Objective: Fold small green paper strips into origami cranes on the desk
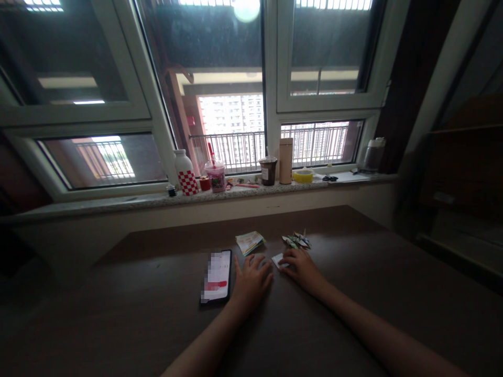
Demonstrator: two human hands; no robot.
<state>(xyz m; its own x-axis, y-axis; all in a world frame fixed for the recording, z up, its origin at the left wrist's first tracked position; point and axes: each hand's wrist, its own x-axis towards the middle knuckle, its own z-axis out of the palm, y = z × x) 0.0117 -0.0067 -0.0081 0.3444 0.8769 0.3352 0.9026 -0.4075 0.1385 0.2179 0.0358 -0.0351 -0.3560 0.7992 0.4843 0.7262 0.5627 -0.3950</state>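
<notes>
My left hand (252,283) lies palm down on the brown table with its fingers spread, holding nothing. Just left of it is a smartphone (217,277) with its screen lit. My right hand (302,268) has its thumb and fingers on a small white piece of paper (276,260), which is partly hidden beneath them. Beyond that hand sits a small heap of folded paper pieces (297,240). A small stack of printed paper sheets (249,242) lies ahead of my left hand.
Along the window sill (157,201) stand a checkered white bottle (186,174), a pink drink cup (216,177), a dark drink cup (268,171), a tan flask (286,161), a yellow tape roll (303,176), black scissors (330,178) and a clear jug (374,155). The table (129,293) ends before the sill.
</notes>
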